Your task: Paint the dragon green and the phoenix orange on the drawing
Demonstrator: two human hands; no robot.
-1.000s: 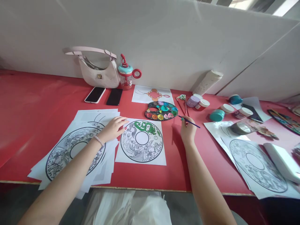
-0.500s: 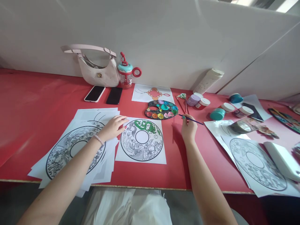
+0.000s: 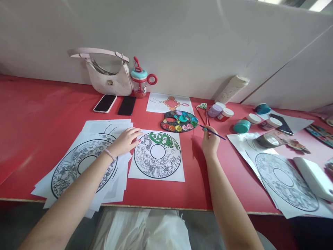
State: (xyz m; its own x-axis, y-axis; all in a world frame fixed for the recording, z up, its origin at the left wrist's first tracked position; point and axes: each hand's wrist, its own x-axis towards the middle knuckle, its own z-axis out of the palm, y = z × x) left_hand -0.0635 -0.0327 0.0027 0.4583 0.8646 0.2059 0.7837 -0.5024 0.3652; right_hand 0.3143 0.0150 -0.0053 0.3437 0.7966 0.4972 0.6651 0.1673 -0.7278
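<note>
Clamping a thin blue paintbrush (image 3: 218, 135), right hand (image 3: 210, 142) fingers aim it leftward at the nearby oval paint-filled palette (image 3: 179, 122); left hand (image 3: 126, 139) lies flat, fingers apart.

The brush (image 3: 212, 132) is thin with a dark blue handle. It is gripped in the right hand (image 3: 210, 142) just right of the palette (image 3: 179, 121) and slants, with its tip at the palette's right edge. The sheet (image 3: 157, 156) lies flat just below the palette and shows 1 black ring drawing whose top is painted green.
</note>
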